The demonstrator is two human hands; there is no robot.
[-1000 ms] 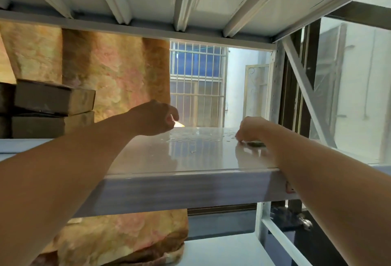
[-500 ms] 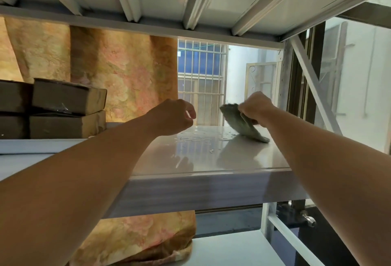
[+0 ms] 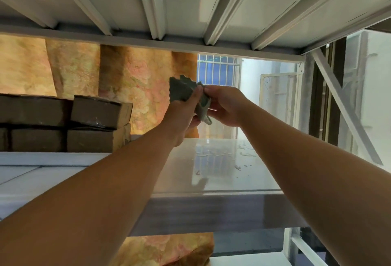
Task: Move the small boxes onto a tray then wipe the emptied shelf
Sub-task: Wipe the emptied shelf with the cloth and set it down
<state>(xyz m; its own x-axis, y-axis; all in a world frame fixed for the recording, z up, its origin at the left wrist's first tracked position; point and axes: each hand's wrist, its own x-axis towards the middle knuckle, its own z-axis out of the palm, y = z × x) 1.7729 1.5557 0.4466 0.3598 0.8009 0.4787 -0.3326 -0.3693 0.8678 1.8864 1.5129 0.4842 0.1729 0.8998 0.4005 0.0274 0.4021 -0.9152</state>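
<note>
Above the wet shelf, both hands pinch a grey-green cloth: left hand and right hand together; brown boxes stacked at the shelf's left end

Five brown boxes are showing at the left of the frame, though the edge is cutting off the stack. Mid-frame, two hands, left hand and right hand, are gripping one grey cloth. Three shelf levels are showing.

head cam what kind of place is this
Likely a storeroom or utility room: a white metal shelf rack, brown boxes stacked on it, and a barred window behind.
</note>
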